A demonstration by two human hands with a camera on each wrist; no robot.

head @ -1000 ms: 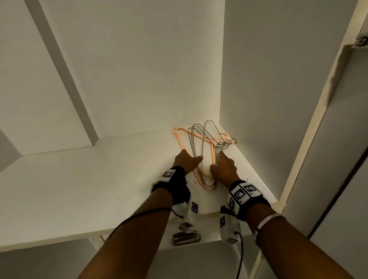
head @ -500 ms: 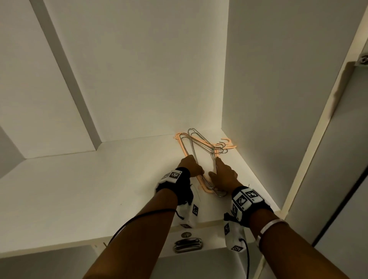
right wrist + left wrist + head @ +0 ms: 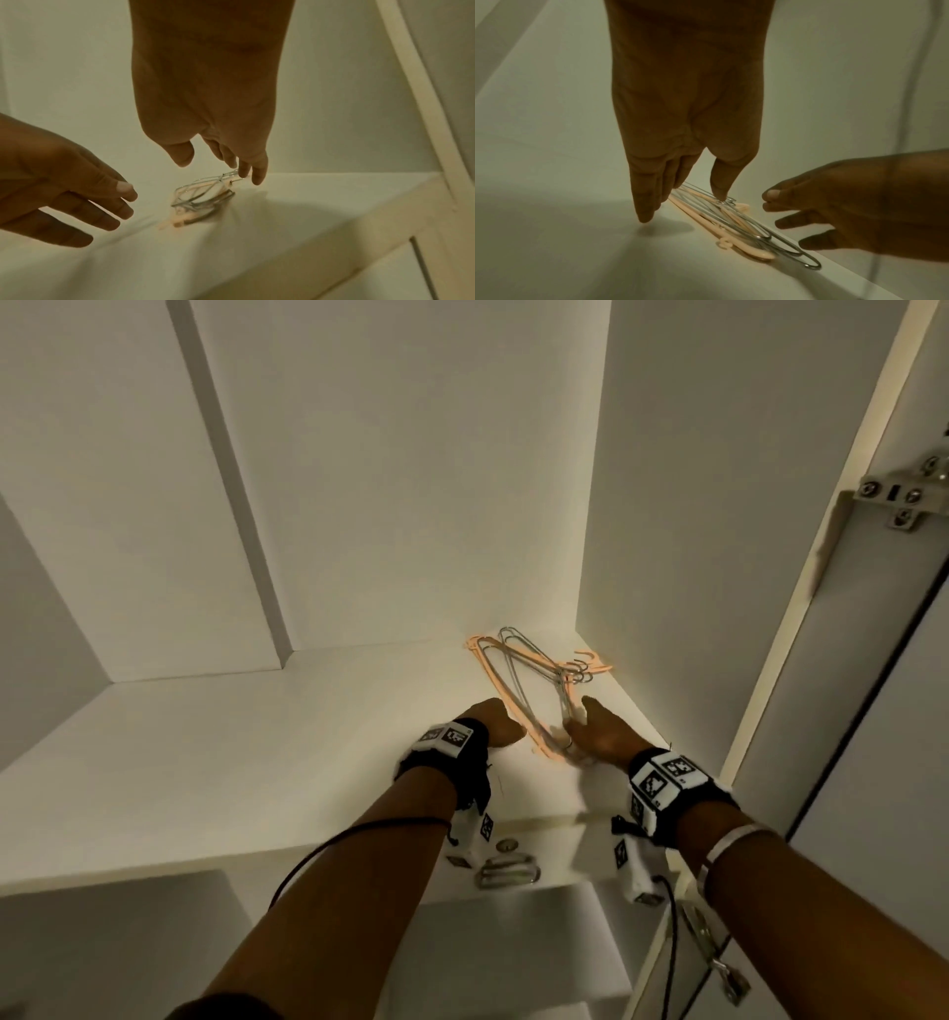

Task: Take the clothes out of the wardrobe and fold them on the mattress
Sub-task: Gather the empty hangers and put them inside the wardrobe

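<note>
On the left, the left hand (image 3: 492, 722) rests with straight, loosely spread fingers (image 3: 646, 207) touching the near edge of a flat stack of empty hangers (image 3: 534, 685) on the wardrobe's upper shelf (image 3: 205, 762). To its right, the right hand (image 3: 603, 734) lies open too, fingertips on the stack's right side. No clothes or mattress show, so the hangers suggest garments are already off; whether folding is done cannot be told.
</note>
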